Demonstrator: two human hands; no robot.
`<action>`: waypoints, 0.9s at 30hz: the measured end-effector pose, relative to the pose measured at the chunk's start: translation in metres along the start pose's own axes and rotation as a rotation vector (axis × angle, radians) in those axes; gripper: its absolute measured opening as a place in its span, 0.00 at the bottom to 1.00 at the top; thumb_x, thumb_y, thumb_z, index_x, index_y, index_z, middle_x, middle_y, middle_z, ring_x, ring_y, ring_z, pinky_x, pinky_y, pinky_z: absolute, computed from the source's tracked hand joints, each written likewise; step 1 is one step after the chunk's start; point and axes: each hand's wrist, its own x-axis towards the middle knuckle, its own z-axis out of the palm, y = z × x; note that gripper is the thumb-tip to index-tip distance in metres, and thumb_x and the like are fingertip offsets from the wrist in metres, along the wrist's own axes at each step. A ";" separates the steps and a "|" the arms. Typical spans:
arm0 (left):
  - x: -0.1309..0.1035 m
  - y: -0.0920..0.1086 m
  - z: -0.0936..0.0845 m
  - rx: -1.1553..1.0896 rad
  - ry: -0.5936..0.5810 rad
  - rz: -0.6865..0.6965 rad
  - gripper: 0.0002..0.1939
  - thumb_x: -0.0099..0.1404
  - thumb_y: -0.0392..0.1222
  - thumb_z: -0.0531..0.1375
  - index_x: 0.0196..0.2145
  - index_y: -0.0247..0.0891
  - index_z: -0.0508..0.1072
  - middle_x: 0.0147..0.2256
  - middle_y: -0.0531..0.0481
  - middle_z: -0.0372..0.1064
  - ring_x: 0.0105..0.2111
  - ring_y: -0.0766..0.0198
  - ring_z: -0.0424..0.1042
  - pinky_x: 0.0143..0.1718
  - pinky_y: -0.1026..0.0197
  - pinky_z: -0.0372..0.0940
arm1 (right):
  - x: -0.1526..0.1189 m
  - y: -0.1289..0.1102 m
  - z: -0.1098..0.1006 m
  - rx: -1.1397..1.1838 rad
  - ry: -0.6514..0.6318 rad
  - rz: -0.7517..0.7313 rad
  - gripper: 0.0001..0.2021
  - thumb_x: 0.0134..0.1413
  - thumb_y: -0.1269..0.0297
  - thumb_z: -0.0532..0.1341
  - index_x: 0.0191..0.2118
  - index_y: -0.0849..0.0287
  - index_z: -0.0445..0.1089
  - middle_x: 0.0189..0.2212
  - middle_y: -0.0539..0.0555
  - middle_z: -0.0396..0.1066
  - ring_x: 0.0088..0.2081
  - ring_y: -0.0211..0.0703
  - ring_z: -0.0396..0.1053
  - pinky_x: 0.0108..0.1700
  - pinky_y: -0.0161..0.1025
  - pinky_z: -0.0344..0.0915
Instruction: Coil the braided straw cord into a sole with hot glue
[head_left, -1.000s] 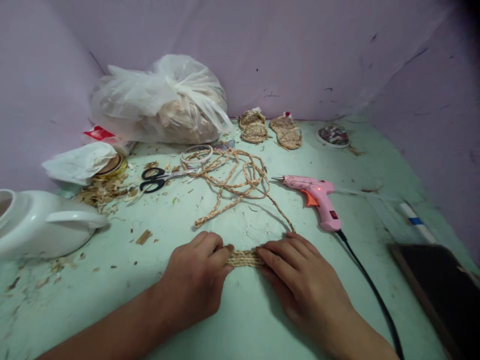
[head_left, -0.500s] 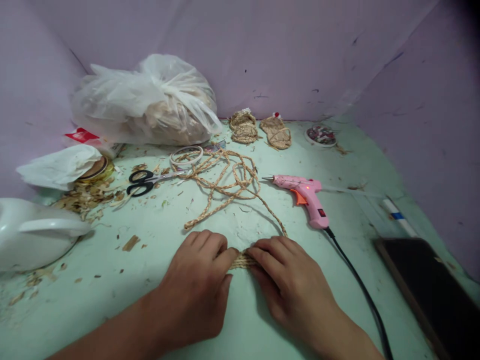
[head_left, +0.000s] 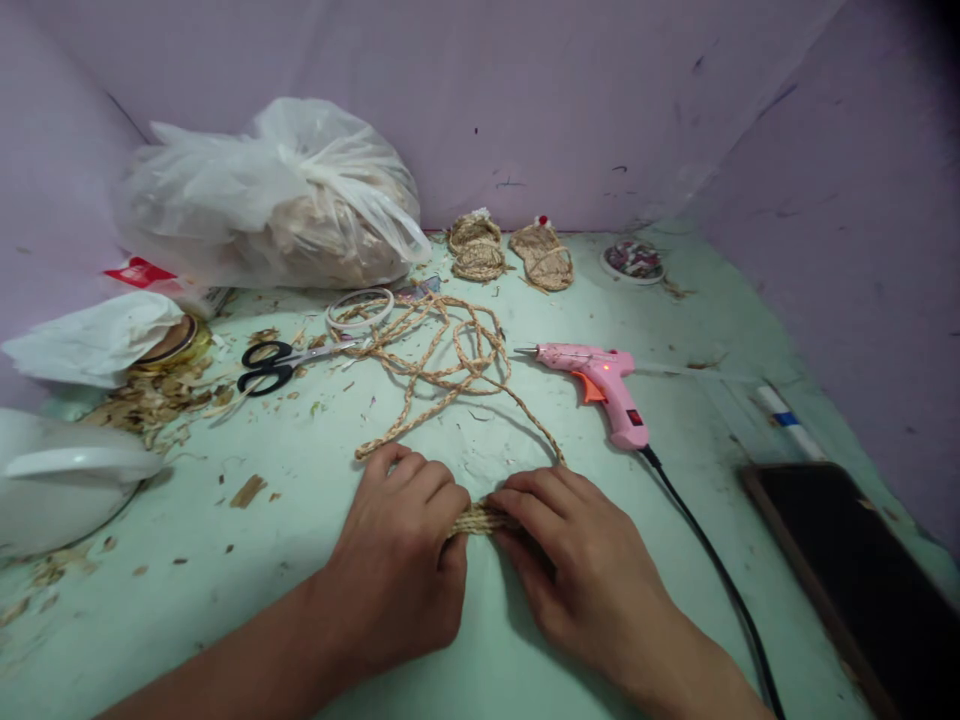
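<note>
My left hand (head_left: 409, 550) and my right hand (head_left: 574, 555) are both closed on a folded piece of braided cord (head_left: 481, 519), one at each end. Only its short middle part shows between them, with several strands side by side; my fingers cover the ends. Beyond my hands a long tan braided rope (head_left: 442, 375) lies in loose loops, and one strand runs down to my right hand. A pink glue gun (head_left: 600, 375) rests to the right, its small orange light lit.
Black-handled scissors (head_left: 270, 367) and a white ring (head_left: 360, 310) touch the rope's left side. Two small woven slippers (head_left: 541, 257), a dish of beads (head_left: 634, 262) and a stuffed plastic bag (head_left: 300, 200) stand at the back. A dark phone (head_left: 847, 570) lies right, a white jug (head_left: 75, 480) left.
The view has shifted slightly, so the table things sit a little further left. My left thumb and fingers have shifted their hold on the cord, and a bit more of it shows.
</note>
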 end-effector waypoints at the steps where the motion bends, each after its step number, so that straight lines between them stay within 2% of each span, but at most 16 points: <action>1: 0.001 0.000 0.000 -0.003 -0.003 -0.005 0.06 0.53 0.31 0.54 0.28 0.37 0.69 0.28 0.47 0.64 0.33 0.57 0.61 0.42 0.46 0.55 | 0.000 0.001 -0.003 -0.003 -0.009 0.013 0.10 0.54 0.71 0.56 0.41 0.59 0.70 0.36 0.56 0.71 0.37 0.47 0.65 0.39 0.45 0.63; 7: 0.006 0.002 -0.001 -0.015 0.019 0.019 0.06 0.48 0.30 0.54 0.25 0.37 0.68 0.26 0.48 0.63 0.32 0.57 0.60 0.41 0.47 0.55 | -0.001 0.011 -0.018 -0.062 -0.039 0.057 0.13 0.48 0.65 0.63 0.42 0.57 0.70 0.36 0.55 0.72 0.38 0.49 0.65 0.42 0.48 0.60; 16: 0.010 0.003 -0.002 0.001 -0.009 0.016 0.06 0.47 0.29 0.55 0.24 0.36 0.69 0.27 0.47 0.63 0.33 0.57 0.60 0.40 0.47 0.56 | -0.003 0.013 -0.024 -0.077 -0.077 0.073 0.10 0.48 0.64 0.63 0.39 0.55 0.71 0.33 0.53 0.71 0.38 0.49 0.64 0.44 0.50 0.56; 22: 0.009 0.004 -0.002 -0.008 -0.003 0.018 0.07 0.48 0.29 0.54 0.25 0.37 0.69 0.27 0.47 0.63 0.33 0.57 0.60 0.40 0.47 0.56 | -0.003 0.018 -0.026 -0.160 -0.064 -0.009 0.10 0.51 0.76 0.56 0.35 0.56 0.71 0.36 0.53 0.71 0.38 0.47 0.65 0.45 0.48 0.54; 27: 0.006 0.003 -0.001 -0.023 0.024 0.068 0.08 0.50 0.27 0.53 0.26 0.35 0.70 0.26 0.47 0.63 0.32 0.58 0.59 0.40 0.47 0.56 | 0.003 0.026 -0.019 -0.271 -0.022 -0.044 0.09 0.53 0.75 0.55 0.32 0.57 0.71 0.27 0.51 0.72 0.33 0.44 0.67 0.51 0.50 0.51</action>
